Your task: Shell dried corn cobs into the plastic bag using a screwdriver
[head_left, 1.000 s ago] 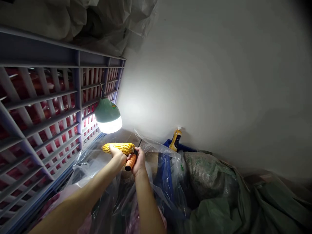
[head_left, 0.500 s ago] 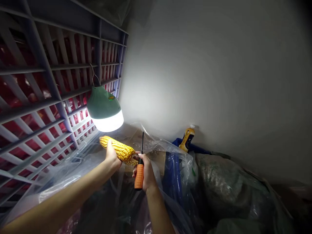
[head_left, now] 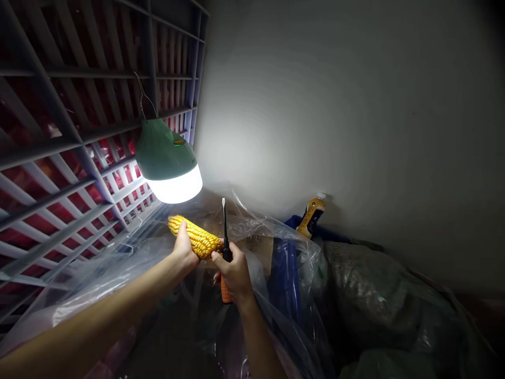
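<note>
My left hand (head_left: 186,249) grips a yellow ear of corn (head_left: 197,236), thumb along its top; its rows of kernels look mostly full. In my right hand (head_left: 235,271) is a screwdriver (head_left: 225,223) with an orange and black handle. Its flat tip points up, away from the corn. The right thumb and fingertips are close against the near right end of the cob; whether they press on kernels I cannot tell. Clear plastic sheeting (head_left: 158,258) and a piece of cardboard (head_left: 258,250) lie beneath and behind both hands.
A lit green lamp (head_left: 168,152) hangs by a wire from a slatted plastic crate (head_left: 90,173) at left, just above the corn. To the right are a blue bin (head_left: 284,273), a yellow-labelled bottle (head_left: 311,215) and bulky sacks (head_left: 371,284). A pale wall (head_left: 335,105) rises behind.
My right hand has turned over the screwdriver, covering more of its handle, and its thumb has moved to the corn's end. The view has shifted slightly; the left hand keeps its grip.
</note>
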`<state>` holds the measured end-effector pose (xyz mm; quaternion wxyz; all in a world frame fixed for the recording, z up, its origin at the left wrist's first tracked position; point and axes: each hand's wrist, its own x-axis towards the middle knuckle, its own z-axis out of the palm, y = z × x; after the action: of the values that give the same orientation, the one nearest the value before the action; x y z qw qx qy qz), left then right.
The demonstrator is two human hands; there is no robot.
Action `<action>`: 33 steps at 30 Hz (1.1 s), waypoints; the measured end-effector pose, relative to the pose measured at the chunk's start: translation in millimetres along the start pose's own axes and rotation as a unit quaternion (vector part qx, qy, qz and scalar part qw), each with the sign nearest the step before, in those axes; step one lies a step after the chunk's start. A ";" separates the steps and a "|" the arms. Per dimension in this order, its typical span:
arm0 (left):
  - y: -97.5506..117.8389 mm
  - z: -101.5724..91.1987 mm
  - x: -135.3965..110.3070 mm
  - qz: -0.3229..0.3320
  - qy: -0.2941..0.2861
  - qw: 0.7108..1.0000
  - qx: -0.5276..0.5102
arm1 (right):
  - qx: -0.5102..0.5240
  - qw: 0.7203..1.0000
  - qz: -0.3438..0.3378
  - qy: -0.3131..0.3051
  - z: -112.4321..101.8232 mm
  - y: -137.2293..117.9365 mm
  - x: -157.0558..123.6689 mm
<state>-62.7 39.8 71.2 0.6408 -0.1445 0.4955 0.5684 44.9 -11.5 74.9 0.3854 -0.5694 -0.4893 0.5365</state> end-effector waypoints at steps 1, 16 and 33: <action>0.9 -0.5 0.4 -0.005 -0.003 1.000 0.004 | -0.010 1.000 -0.005 0.001 -0.1 0.5 -0.1; 7.3 1.7 3.8 -0.051 -0.016 0.998 0.039 | -0.015 1.000 -0.014 -0.010 0.1 3.5 -2.7; 5.4 2.6 -3.6 -0.051 0.000 0.999 0.002 | -0.180 0.953 -0.155 0.187 32.8 18.7 -13.0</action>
<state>-65.7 41.3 77.4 0.6694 -0.1683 0.4889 0.5334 15.9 -31.2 55.8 0.4396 -0.6368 -0.5789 0.2571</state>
